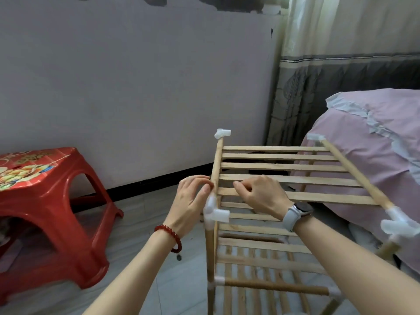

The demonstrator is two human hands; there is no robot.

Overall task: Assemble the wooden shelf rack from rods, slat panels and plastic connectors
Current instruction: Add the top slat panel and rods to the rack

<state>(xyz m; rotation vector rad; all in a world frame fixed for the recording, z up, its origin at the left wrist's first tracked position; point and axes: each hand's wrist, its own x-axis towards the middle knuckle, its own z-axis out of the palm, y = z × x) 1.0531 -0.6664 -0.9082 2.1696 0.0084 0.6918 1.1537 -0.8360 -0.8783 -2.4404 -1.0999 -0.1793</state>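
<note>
A wooden shelf rack (261,251) stands on the floor in front of me, with lower slat shelves in place. On top lies a slat panel (295,178) between two side rods. The left side rod (217,162) carries a white plastic connector (222,133) at its far end and another white connector (214,212) at the near corner. My left hand (191,201) pinches the left rod just above the near connector. My right hand (261,194) grips a slat of the top panel beside that rod. More connectors sit at the right corners (400,226).
A red plastic stool (52,214) stands on the tiled floor to the left. A bed with a pink cover (375,137) presses close on the right, behind the rack. A grey wall with a dark skirting runs behind, and a curtain hangs at the back right.
</note>
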